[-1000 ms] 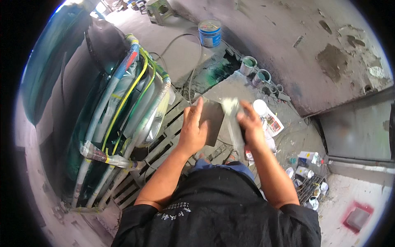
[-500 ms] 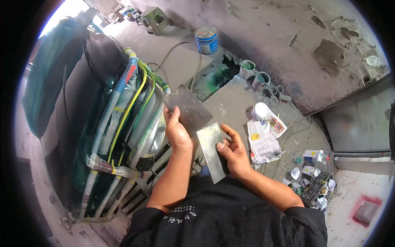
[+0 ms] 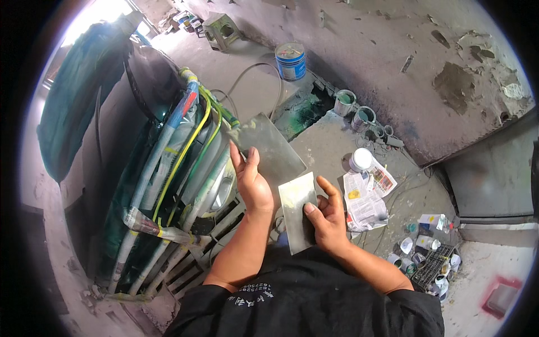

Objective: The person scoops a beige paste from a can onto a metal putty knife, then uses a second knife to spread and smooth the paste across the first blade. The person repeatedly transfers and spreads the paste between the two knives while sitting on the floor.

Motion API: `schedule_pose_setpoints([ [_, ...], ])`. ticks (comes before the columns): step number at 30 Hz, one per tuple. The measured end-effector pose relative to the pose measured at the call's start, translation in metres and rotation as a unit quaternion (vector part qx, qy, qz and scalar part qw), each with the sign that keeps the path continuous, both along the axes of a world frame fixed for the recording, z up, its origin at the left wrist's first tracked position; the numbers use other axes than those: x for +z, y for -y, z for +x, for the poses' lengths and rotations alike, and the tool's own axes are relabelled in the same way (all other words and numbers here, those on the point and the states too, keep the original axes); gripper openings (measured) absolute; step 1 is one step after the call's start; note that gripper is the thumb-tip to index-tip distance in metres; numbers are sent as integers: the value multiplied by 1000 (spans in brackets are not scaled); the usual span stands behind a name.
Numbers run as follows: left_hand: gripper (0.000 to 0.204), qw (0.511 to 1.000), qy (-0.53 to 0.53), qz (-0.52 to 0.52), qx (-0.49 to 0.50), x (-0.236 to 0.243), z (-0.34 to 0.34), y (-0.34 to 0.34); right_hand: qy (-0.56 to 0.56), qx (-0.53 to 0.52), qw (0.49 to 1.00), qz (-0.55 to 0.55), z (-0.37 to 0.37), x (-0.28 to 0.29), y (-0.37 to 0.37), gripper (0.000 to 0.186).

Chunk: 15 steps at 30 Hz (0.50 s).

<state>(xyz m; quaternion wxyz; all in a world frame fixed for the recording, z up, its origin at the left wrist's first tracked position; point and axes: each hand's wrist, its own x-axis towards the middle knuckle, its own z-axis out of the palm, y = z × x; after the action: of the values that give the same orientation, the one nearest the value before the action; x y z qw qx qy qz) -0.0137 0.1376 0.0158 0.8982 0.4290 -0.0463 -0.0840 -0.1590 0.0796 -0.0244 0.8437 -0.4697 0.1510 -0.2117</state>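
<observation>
My left hand [image 3: 250,185] grips a larger, flat grey plate [image 3: 275,146] at its lower left, the plate tilted up toward the top of the view. Below and to the right of it, my right hand [image 3: 328,219] holds a smaller rectangular metal blade [image 3: 295,196], thumb on its face and index finger raised. A pale yellowish smear is on the blade's upper part. A rack of taped tubes [image 3: 151,163] bearing dark green-painted panels [image 3: 78,106] stands left of my hands.
Newspapers [image 3: 365,208] and a white tub [image 3: 361,159] lie right of my hands. Paint cans [image 3: 364,118], a blue bucket [image 3: 290,67] and a hose [image 3: 247,66] are farther off. A wall [image 3: 393,50] runs behind them. A crate of containers [image 3: 429,269] is at the lower right.
A second ago both pieces were close together at the centre. The larger plate has moved up and left in my left hand; the smaller blade has turned face up in my right hand.
</observation>
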Motion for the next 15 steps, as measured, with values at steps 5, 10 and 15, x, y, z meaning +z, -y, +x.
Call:
schedule_pose_setpoints([
  [5,55,996,85,-2,-35,11,-12,-5,-28,39,996,71,18,22,17,61],
  [10,53,977,108,-85,-162,2,-14,-13,-59,53,997,-10,19,20,33,63],
  [15,52,949,97,-149,-261,-7,-11,-24,-91,75,979,-167,18,28,55,62],
])
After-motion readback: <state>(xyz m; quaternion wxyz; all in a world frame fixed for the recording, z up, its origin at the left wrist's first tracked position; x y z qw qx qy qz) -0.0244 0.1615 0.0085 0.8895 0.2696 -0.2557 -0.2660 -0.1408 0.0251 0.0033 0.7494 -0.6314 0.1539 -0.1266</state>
